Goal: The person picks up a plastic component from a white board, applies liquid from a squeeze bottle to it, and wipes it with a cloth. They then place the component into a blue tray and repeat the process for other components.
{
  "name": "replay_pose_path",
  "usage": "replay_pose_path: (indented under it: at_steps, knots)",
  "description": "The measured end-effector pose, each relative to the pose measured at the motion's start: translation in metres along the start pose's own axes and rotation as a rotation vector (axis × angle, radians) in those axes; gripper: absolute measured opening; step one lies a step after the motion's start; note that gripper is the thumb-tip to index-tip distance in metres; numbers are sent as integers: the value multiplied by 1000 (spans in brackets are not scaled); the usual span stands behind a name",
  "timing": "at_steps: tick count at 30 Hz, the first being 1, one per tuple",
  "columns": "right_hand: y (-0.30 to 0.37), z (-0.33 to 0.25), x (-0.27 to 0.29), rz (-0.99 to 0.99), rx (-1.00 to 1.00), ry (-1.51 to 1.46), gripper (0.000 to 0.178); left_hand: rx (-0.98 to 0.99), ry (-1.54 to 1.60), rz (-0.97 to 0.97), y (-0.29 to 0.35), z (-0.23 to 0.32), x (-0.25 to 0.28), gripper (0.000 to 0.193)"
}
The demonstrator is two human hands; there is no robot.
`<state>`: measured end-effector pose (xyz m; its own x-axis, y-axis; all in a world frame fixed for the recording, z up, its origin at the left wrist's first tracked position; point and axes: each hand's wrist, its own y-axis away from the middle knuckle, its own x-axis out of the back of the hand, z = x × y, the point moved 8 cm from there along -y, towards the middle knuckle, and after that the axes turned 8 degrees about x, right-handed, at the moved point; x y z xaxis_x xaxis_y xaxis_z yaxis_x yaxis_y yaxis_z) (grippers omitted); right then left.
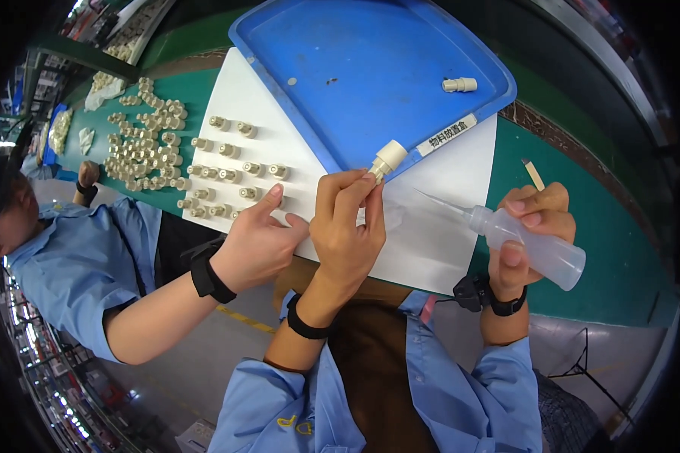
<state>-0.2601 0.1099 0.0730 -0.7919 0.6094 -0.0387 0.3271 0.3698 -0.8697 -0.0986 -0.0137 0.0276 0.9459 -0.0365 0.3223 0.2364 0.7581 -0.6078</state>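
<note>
Between the fingertips of my left hand (347, 230) is a pipe fitting (389, 157) with a cream cap end and a metallic lower part, tilted over the front corner of the blue tray (317, 155). My right hand (548, 215) grips a translucent squeeze bottle (548, 253) on the right. Its thin needle nozzle (442, 202) points left toward the fitting, apart from it. A pale stick (534, 175) with a dark tip juts up behind my right fingers; whether they touch it is unclear. Another cream fitting (459, 84) lies in the tray's right side.
Several fittings (230, 176) stand in rows on the white sheet (446, 249), with a denser cluster (151, 143) on the green table (567, 287). A co-worker's hand (261, 241) reaches in beside my left hand. Another person (75, 249) sits at the left.
</note>
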Motion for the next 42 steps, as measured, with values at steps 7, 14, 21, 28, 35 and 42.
replay_pose_path:
  at_steps: [7, 14, 21, 28, 35, 42]
  knots:
    - [-4, 11, -7, -105, 28, 61, 34, -70, -74, -19, -2, 4, -4, 22]
    - [-7, 10, -12, -158, -3, 122, 33, -51, -72, -36, 1, 5, -6, 22]
    - [-5, 9, -16, -200, -42, 203, 32, -37, -68, -31, 3, 1, -7, 23]
    - [-3, 9, -16, -206, -30, 207, 32, 168, 136, -19, 3, -13, -5, 22]
    - [-6, 8, -18, -164, 32, 149, 35, 539, 405, -82, 7, -32, -9, 18]
    - [-6, 9, -18, -162, 25, 119, 35, 886, 633, -187, 11, -40, -16, 20]
